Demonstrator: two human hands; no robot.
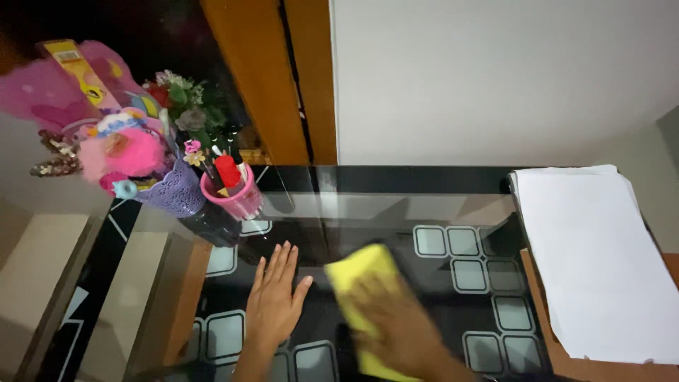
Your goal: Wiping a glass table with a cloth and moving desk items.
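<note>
The left hand (274,301) lies flat, palm down, fingers (283,262) spread wide and holding nothing, on the dark glass bench (396,191) patterned with pale squares. Just beside it the right hand (399,329), blurred, presses down on a yellow cloth (361,272) that lies flat on the bench near the front middle, its fingers laid over the cloth rather than closed around it. At the back left corner stand a pink pen cup (237,198), a purple lace-pattern pot (177,191) and a pink toy (120,152); white paper sheets (601,262) lie at the right end, well apart from both hands.
</note>
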